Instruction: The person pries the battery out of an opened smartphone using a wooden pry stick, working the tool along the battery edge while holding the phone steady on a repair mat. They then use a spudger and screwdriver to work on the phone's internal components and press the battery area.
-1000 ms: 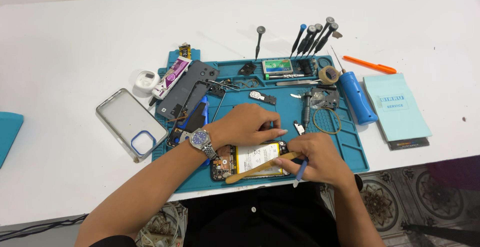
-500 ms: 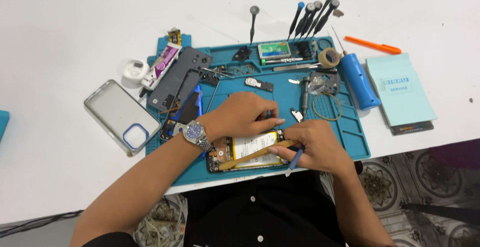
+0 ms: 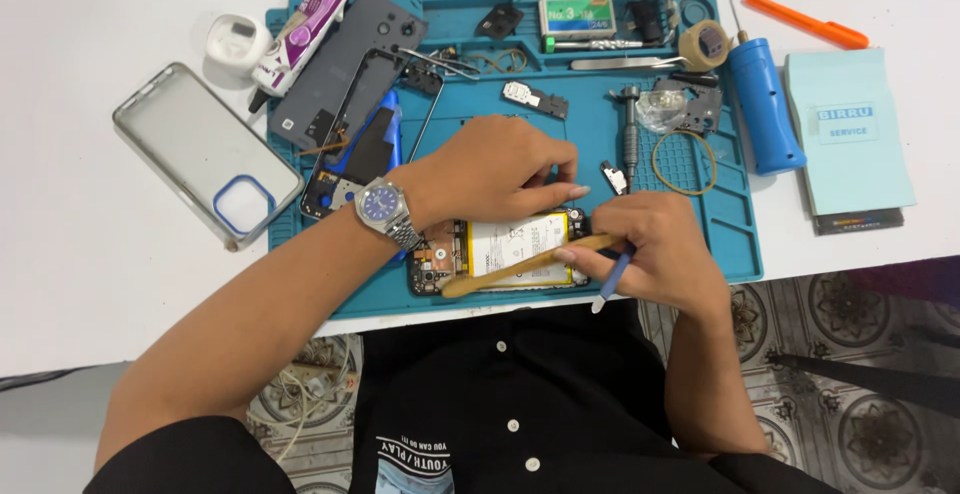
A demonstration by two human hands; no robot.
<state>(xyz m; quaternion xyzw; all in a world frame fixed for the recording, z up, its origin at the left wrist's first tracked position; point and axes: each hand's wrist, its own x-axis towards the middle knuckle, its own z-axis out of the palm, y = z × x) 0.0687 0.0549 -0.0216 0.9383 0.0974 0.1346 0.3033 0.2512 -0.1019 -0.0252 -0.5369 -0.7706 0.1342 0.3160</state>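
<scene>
An opened phone (image 3: pixel 500 254) lies on the blue mat (image 3: pixel 740 244) near the mat's front edge, which runs close along the front edge of the white tabletop (image 3: pixel 100 284). Its pale battery with a yellow border shows between the two hands. The left hand (image 3: pixel 495 169), with a watch (image 3: pixel 385 206) on the wrist, rests over the phone's far edge, fingers (image 3: pixel 560 189) curled together and pressing down on the frame. The right hand (image 3: pixel 655 249) sits at the phone's right end, its fingers clamped on a wooden stick (image 3: pixel 520 264) that lies slanted across the battery, its rounded end pointing towards the mat's front-left corner. The same hand also holds a thin blue tool (image 3: pixel 612 279) that pokes out below the knuckles towards the front edge.

At the mat's left side lie a grey back cover (image 3: pixel 340 69) and a dark phone frame (image 3: pixel 350 149), partly overlapping. A clear case (image 3: pixel 200 154) rests on the tabletop just left of the mat, with a white tape roll (image 3: pixel 237 42) and a tube (image 3: pixel 300 34) beyond it near the back-left corner of the mat. Towards the mat's right edge are a screwdriver (image 3: pixel 630 134), a rubber ring (image 3: pixel 685 162) and a blue cylinder (image 3: pixel 762 104). A pale blue booklet (image 3: pixel 850 134) lies on the tabletop right of the mat, with an orange pen (image 3: pixel 805 22) behind it. Along the mat's back edge stand a small green box (image 3: pixel 577 16), tweezers (image 3: pixel 625 62) and a roll of tape (image 3: pixel 705 44).
</scene>
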